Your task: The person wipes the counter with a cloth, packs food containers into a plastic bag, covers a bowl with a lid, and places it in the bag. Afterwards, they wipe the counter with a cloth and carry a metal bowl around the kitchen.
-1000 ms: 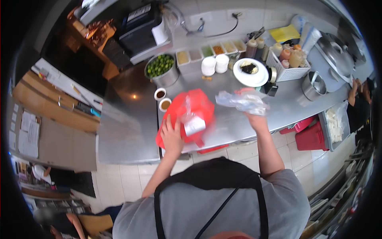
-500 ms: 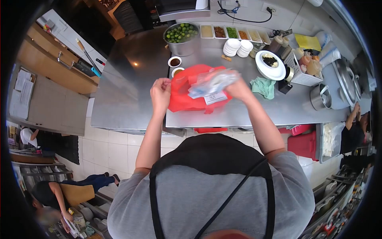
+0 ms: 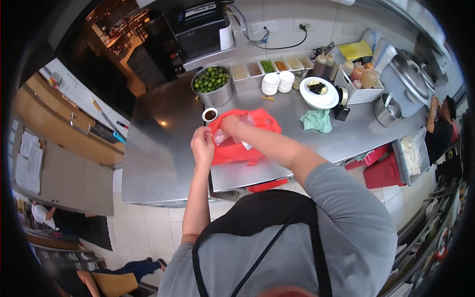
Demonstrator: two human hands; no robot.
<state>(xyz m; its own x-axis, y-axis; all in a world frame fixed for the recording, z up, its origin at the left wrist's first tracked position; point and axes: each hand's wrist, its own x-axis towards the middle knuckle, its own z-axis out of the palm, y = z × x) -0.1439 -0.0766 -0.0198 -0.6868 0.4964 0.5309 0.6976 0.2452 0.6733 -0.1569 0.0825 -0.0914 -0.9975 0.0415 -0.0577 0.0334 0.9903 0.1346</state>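
A red bag (image 3: 235, 154) lies on the steel counter in front of me with its mouth open. My left hand (image 3: 203, 146) is closed on the bag's left edge, fingers pinched together. Reaching across from the right, my right hand (image 3: 230, 124) is down in the bag's mouth, and its fingers are hidden. Clear plastic (image 3: 219, 136) shows inside the bag beside that hand. A bit of white label sticks out under my right forearm. Just beyond the bag stands a small white cup of dark sauce (image 3: 210, 115).
A pot of green limes (image 3: 212, 80) stands behind the cup. Several topping containers (image 3: 255, 69), stacked white lids (image 3: 270, 84), a white plate (image 3: 316, 99), a green cloth (image 3: 316, 121) and a bottle basket (image 3: 363, 92) line the counter. Other people are at the far left and right.
My right hand has moved left and down into the red bag with the clear plastic package it was carrying. My left hand stays at the bag's edge. The camera view has turned.
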